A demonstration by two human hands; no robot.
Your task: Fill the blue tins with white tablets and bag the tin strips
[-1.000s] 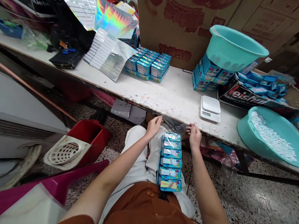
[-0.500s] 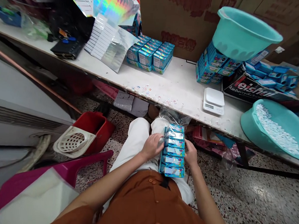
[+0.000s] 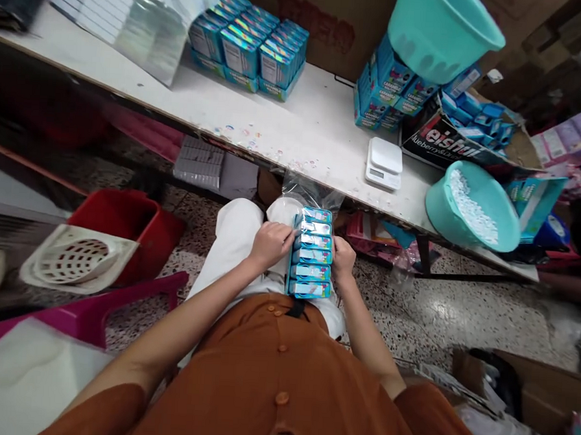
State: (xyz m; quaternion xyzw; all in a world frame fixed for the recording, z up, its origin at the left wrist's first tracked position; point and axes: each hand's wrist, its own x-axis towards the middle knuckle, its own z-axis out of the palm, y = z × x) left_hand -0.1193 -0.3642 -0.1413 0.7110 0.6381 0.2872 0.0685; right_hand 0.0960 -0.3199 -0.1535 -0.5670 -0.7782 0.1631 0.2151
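Observation:
A pack of small blue tins [image 3: 312, 256] in a row rests on my lap, over white trousers. Clear plastic film [image 3: 304, 191] spreads loosely from its far end. Along the pack's left side my left hand [image 3: 272, 244] is closed, its fingertips pressed on the edge. On the opposite side my right hand [image 3: 343, 256] is curled closed against the pack. Whether the fingers pinch the film or the tins themselves cannot be made out.
On the white table [image 3: 319, 138] stand blue candy boxes [image 3: 241, 49], a white scale [image 3: 384, 163], a turquoise basin of white candies [image 3: 440, 202] and another turquoise basin [image 3: 441, 37] on stacked boxes. A red bucket [image 3: 158, 230] and a magenta chair [image 3: 83, 310] are at left.
My view has swung to the right, so table and pack appear farther left and higher. My right hand's fingers are more curled. The pack stays on my lap between both hands.

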